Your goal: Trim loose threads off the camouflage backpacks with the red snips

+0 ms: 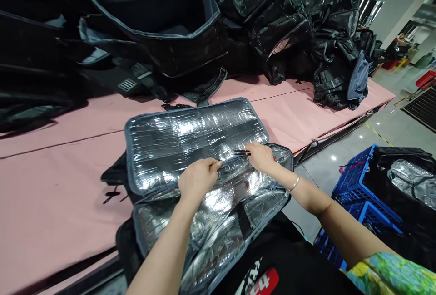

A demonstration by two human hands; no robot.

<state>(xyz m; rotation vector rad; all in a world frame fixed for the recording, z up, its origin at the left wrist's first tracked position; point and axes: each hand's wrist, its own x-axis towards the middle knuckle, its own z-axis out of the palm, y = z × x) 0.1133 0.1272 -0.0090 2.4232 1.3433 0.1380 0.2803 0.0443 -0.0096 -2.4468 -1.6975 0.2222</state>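
Observation:
An insulated bag (pixel 225 195) with a shiny silver lining lies unzipped at the table's front edge. Its silver-lined lid (pixel 194 136), edged in grey-blue binding, is folded back onto the table. My left hand (pixel 199 179) is closed, thumb and finger pinching the seam where lid and body meet. In my right hand (pixel 260 156) is a pair of thread snips (pixel 241 152), the dark pointed blades directed left, just above that same seam. The fingers wrap round the handle, so most of it is hidden. Any thread at the seam is too small to make out.
Pink sheeting (pixel 51 195) covers the long table. A large open black bag (pixel 153 27) and piled dark bags (pixel 279 22) line its back, with another backpack (pixel 340 72) at the far end. Blue crates (pixel 354 181) stand on the floor at right, a silver-lined bag (pixel 415 177) beside them.

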